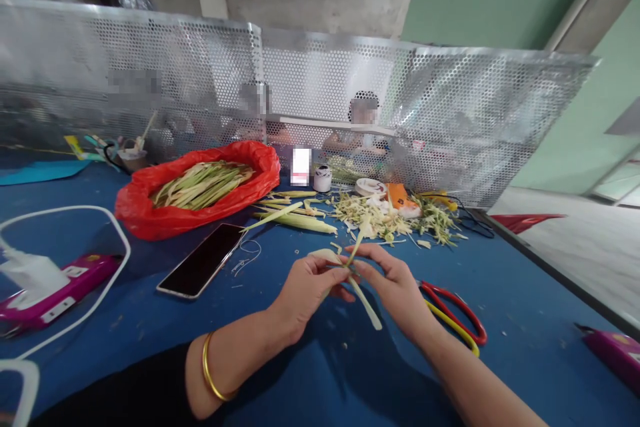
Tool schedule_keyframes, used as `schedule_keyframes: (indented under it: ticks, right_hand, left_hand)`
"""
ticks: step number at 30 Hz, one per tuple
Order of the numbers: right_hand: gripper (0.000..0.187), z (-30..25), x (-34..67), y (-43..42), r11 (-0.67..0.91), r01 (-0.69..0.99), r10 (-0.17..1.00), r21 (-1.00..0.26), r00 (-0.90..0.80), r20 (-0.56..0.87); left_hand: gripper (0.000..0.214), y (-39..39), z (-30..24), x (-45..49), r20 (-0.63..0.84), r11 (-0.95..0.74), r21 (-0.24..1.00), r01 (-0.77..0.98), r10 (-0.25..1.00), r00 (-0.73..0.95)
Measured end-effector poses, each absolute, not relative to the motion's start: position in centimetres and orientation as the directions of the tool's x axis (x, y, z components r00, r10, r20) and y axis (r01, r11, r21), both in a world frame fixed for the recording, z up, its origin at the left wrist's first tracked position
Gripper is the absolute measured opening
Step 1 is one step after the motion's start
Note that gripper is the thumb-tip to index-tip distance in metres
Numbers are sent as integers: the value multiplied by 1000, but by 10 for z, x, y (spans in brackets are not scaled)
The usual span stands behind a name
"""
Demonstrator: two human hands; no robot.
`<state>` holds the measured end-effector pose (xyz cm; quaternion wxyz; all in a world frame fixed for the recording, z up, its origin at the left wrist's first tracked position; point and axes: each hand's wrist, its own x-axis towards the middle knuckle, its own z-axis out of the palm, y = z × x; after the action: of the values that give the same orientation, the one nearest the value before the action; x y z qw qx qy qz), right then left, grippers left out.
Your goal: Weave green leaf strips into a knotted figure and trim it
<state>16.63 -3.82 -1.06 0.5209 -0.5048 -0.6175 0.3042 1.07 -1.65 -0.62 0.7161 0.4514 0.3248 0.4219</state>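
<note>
Both hands meet over the middle of the blue table. My left hand (314, 287) pinches pale green leaf strips (367, 307), its thumb pointing right. From the other side my right hand (393, 287) has its thumb and fingers closed on the same strips. One strip end sticks up between the hands, another hangs down toward me, and a wider piece curls over my left fingers. Where the strips cross is partly hidden by the fingertips. Scissors (457, 313) with red and yellow handles lie beside my right wrist, their blades hidden behind the hand.
A red plastic bag (135, 213) of long leaves stands at the back left. A phone (205, 263) lies before it. Loose husk leaves (305, 221) and a heap of trimmings (370, 220) lie ahead. A purple power strip (60, 297) is at left; a perforated metal screen (320, 73) rises behind.
</note>
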Motion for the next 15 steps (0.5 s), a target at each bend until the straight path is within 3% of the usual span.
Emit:
schedule_keyframes:
  ticks: [4,9,11,15]
  right_hand:
    - [23,-8,171,-38,237,206,945,-949,178,275]
    - [27,-5,176,-38,198,213,945,-957,219,244]
    - [29,-2,178,-38,200,241,947,-950,199,251]
    - [27,1,181,-38,207,270,950,-940,173,259]
  left_hand:
    - [32,-19,-14,12,-31,153,969,-195,855,518]
    - [72,-15,-20,9,-103,131,991,-4,800,591]
    - [72,-11,-17,6,-137,148,989,22,837,530]
    - [55,-4,-8,1,-172,190,981,-48,953,250]
